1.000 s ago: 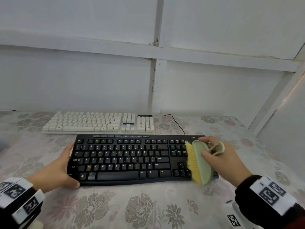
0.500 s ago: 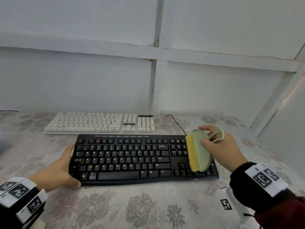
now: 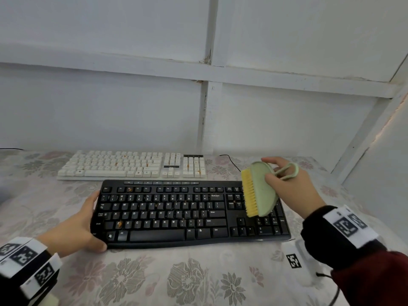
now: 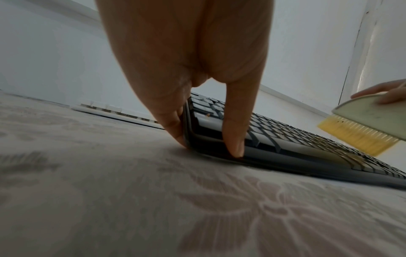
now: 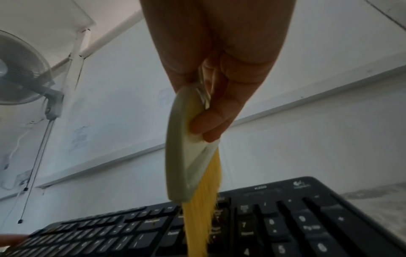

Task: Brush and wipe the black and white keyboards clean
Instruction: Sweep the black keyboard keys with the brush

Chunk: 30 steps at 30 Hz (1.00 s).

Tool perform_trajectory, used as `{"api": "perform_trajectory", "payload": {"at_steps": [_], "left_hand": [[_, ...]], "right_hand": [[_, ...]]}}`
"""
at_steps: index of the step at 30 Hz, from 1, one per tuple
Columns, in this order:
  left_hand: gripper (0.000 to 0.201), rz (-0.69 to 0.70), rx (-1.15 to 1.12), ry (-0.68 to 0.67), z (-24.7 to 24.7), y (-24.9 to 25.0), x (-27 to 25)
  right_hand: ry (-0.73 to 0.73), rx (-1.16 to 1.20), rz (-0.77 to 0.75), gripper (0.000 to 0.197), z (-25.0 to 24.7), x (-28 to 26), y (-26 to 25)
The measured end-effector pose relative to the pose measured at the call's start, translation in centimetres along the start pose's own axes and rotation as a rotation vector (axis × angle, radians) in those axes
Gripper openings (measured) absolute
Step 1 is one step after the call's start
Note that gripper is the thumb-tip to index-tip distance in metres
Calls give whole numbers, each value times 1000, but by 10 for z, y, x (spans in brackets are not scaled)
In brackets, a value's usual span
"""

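Nearest, a floral cloth (image 3: 136, 281) covers the desk. On it lies the black keyboard (image 3: 176, 215), orange crumbs on some keys. At its nine o'clock end the left hand (image 3: 77, 228) clasps the corner, thumb on the front edge, fingers along the side. Toward three o'clock the right hand (image 3: 289, 188) pinches a green brush (image 3: 262, 188) by its back, yellow bristles pointing left above the number pad. Farther, at twelve o'clock, the white keyboard (image 3: 132, 165) lies against the wall.
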<state>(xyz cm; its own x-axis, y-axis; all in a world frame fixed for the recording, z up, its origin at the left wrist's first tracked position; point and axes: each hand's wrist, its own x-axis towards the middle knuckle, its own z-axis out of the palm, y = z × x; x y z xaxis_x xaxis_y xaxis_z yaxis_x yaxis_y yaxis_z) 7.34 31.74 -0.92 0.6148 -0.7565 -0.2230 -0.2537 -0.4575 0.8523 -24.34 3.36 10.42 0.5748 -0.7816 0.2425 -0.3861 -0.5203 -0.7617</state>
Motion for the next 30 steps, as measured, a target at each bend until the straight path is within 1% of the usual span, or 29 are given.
{"api": "perform_trajectory", "payload": {"at_steps": [5, 11, 14, 16, 20, 22, 24, 26, 30], "left_hand": [[132, 5, 9, -8, 0, 1, -1], [135, -11, 40, -14, -1, 2, -1], [129, -5, 46, -3, -1, -1, 1], [125, 5, 41, 4, -1, -3, 2], [128, 0, 51, -4, -2, -2, 2], [129, -1, 44, -7, -2, -2, 1], [127, 1, 38, -8, -2, -1, 1], [127, 1, 42, -10, -1, 0, 0], [124, 9, 39, -6, -1, 1, -1]], "right_hand": [[-69, -68, 21, 32, 7, -2, 3], [-186, -131, 55, 29, 9, -39, 16], [-245, -160, 90, 28, 4, -54, 16], [-219, -128, 92, 29, -2, -52, 8], [-39, -43, 25, 30, -5, -26, -9], [16, -25, 11, 31, 0, -12, -12], [22, -45, 14, 32, 7, -3, -10], [-1, -68, 35, 32, 12, -2, -6], [-84, -100, 58, 31, 14, -23, 3]]}}
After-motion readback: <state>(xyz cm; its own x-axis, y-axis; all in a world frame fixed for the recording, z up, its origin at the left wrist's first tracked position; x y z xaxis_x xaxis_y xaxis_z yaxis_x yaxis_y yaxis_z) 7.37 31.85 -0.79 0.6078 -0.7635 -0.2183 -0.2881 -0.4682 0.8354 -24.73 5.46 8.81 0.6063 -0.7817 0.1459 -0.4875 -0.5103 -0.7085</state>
